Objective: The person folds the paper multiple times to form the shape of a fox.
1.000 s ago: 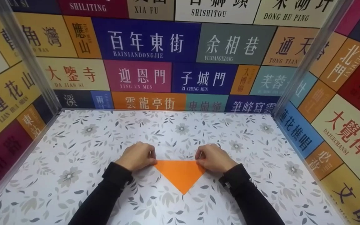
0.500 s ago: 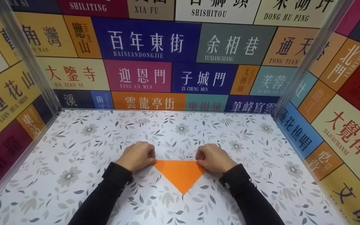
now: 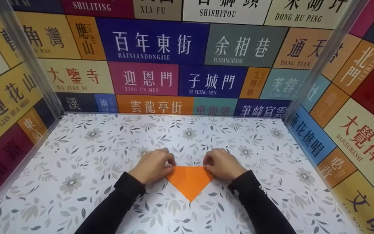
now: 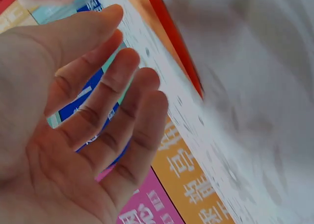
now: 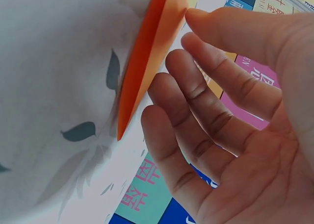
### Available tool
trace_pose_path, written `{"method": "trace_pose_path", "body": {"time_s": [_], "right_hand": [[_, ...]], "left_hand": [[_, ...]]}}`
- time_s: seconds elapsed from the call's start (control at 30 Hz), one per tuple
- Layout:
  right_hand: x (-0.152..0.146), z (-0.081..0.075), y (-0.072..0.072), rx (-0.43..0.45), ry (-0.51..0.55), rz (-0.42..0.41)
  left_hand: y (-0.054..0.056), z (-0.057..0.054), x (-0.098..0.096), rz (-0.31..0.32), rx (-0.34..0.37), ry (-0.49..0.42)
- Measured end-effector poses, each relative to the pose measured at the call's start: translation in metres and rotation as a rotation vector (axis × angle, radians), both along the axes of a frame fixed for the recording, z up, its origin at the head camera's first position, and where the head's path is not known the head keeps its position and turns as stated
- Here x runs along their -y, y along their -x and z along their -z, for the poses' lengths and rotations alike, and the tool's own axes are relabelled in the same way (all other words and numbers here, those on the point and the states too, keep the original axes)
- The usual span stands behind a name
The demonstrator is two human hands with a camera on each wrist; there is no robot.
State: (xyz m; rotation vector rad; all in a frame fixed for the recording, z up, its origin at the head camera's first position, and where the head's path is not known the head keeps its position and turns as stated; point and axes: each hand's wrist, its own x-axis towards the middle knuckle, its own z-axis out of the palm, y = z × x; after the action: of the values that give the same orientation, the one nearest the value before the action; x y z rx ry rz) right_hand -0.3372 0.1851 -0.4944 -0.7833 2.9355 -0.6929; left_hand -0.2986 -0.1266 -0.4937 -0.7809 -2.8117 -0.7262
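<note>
You can pass your left hand [image 3: 154, 165] to the left over the floral tabletop [image 3: 86, 152], until the left wall [image 3: 6, 97] stops it. Your right hand [image 3: 225, 164] has similar room before the right wall [image 3: 352, 130]. Ahead, a wide strip of tabletop is passable up to the far wall [image 3: 151, 42]. Between the hands, the orange paper [image 3: 190, 182] occupies the narrow gap, so you must cross above it.

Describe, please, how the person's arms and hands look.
The left hand and right hand are bare: no gloves or rings show. The left sleeve and right sleeve are long and black. The left band and right band at the wrists are also black, perhaps folded cuffs or straps; a pale detail on the right one is too small to identify.
</note>
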Motion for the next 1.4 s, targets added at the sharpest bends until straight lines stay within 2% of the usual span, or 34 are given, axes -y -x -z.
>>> {"method": "trace_pose_path", "body": {"time_s": [0.1,0.2,0.3,0.4,0.8,1.0,1.2,1.4], "right_hand": [[0.001,-0.001,0.000,-0.008,0.000,0.000],[0.002,-0.002,-0.001,-0.011,0.000,0.000],[0.004,-0.004,-0.003,-0.014,0.014,-0.004],[0.006,-0.006,-0.005,-0.021,0.032,-0.014],[0.013,-0.014,-0.021,-0.070,0.059,-0.164],[0.023,-0.015,-0.036,-0.064,0.024,-0.238],[0.037,-0.012,-0.049,-0.102,-0.014,-0.308],[0.046,-0.009,-0.060,-0.100,-0.058,-0.326]], "left_hand": [[-0.005,0.002,-0.007,0.078,-0.043,0.011],[-0.008,0.003,-0.012,0.146,-0.040,0.033],[-0.009,0.005,-0.016,0.192,-0.029,0.061],[-0.009,0.008,-0.018,0.212,-0.026,0.089],[-0.004,0.016,-0.016,0.183,-0.014,0.097],[-0.002,0.017,-0.014,0.161,0.007,0.077],[0.002,0.018,-0.012,0.150,0.026,0.071],[0.004,0.019,-0.006,0.124,0.050,0.055]]}}
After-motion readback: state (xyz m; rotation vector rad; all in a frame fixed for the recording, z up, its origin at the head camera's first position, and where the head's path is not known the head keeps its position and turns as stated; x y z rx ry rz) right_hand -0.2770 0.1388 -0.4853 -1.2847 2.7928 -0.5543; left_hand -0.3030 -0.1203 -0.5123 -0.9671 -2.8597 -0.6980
